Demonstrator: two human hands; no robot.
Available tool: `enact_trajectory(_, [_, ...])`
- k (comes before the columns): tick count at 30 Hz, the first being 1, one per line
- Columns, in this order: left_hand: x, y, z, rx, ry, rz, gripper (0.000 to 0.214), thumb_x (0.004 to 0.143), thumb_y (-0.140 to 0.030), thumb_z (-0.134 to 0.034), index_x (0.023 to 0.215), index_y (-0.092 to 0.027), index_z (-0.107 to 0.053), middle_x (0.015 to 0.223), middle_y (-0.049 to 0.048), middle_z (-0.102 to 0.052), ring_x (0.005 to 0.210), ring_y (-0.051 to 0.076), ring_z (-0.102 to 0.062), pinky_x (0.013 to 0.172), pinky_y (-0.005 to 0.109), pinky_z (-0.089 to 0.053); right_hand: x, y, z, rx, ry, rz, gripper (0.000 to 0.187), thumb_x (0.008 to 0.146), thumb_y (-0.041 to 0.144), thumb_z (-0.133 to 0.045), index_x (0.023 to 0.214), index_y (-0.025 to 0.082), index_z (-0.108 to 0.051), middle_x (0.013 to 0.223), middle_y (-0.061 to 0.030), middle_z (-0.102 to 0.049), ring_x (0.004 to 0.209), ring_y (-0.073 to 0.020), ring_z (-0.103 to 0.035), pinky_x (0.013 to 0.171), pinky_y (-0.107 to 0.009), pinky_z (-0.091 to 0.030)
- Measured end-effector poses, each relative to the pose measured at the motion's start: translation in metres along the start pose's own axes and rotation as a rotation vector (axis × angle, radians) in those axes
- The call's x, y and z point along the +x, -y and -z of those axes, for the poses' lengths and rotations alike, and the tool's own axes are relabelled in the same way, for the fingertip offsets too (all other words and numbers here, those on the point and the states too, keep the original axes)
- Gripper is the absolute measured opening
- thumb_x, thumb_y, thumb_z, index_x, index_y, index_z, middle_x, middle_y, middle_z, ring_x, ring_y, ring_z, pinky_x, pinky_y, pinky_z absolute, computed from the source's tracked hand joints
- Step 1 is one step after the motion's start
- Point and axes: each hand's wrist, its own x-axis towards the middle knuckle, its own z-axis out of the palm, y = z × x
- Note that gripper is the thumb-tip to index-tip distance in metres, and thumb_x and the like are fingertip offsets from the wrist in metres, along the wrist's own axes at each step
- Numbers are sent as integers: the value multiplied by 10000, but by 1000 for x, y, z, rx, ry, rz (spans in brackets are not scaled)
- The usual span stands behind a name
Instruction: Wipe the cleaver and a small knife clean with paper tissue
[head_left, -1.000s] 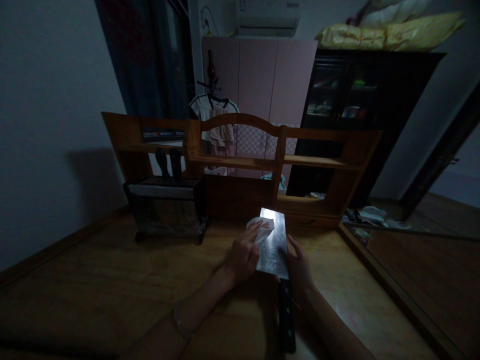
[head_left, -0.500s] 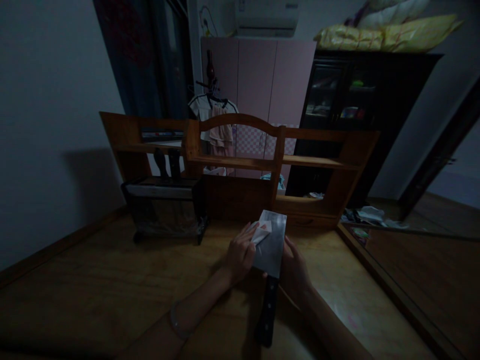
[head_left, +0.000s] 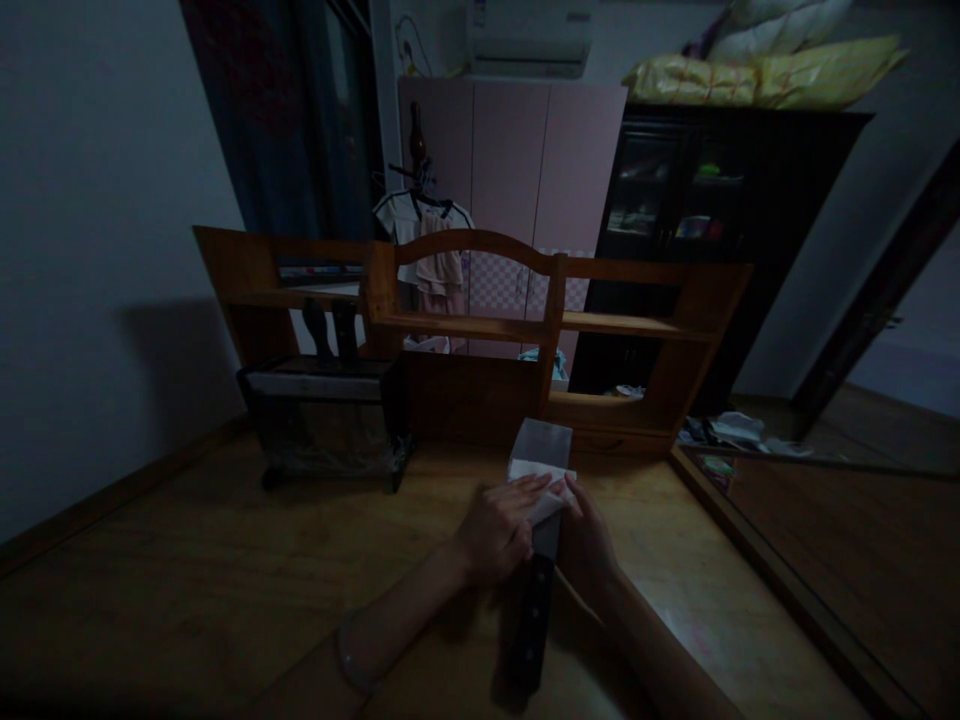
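Observation:
A cleaver (head_left: 541, 445) lies flat on the wooden tabletop (head_left: 225, 580), its wide steel blade pointing away from me and its black handle (head_left: 531, 625) toward me. My left hand (head_left: 499, 530) presses a folded white tissue (head_left: 547, 490) onto the blade near the handle, fingers closed over it. My right hand (head_left: 589, 545) rests against the blade's right edge beside the tissue, steadying the cleaver with its fingers.
A knife rack (head_left: 322, 405) with two dark handles stands at the back left of the table. Behind it a wooden shelf unit (head_left: 480, 325) spans the table's rear. The table's raised edge (head_left: 780, 590) runs along the right. The room is dim.
My left hand has slid the tissue down the blade from its far end toward the handle. The cleaver has turned slightly, its handle swinging left.

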Motion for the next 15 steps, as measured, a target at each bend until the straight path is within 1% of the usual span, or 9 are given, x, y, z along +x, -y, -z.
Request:
enact_trajectory(3, [1,-3,0,23,10,-4,546,877,-207,-297,1417,-181,-369,1434,57,-422,1355,163,-326,1132,386,-258,1,1,6,8,-49,29,191,709,400,-683,757,220,-642,646,26,-664,606,-151,-608,658,-281,-523])
enact_trajectory(7, [0,-1,-1,55,-25,-8,535,871,-192,-291,1392,-166,-412,1397,61,-470,1331,160,-367,1128,385,-272,-3,6,6,-86,-37,37,204,725,409,-642,853,250,-656,700,9,-691,703,-215,-638,677,-352,-533])
enact_trajectory(9, [-1,2,-1,70,-60,8,524,875,-191,-289,1377,-148,-434,1386,73,-482,1324,169,-379,1126,388,-278,-4,8,4,-100,-33,43,233,722,394,-632,924,279,-652,740,12,-700,769,-238,-644,702,-377,-532])
enact_trajectory(11, [-3,5,-1,83,-112,50,507,888,-201,-293,1364,-136,-453,1374,85,-493,1317,179,-389,1124,388,-286,-6,9,1,-101,-41,61,272,728,382,-616,980,286,-645,756,10,-702,792,-247,-645,713,-386,-531])
enact_trajectory(15, [-5,11,-1,87,-218,129,490,905,-214,-288,1356,-158,-470,1389,82,-475,1316,199,-391,1116,410,-299,-7,11,-2,-113,-57,68,319,763,403,-573,1029,242,-643,705,1,-687,706,-247,-644,639,-378,-534])
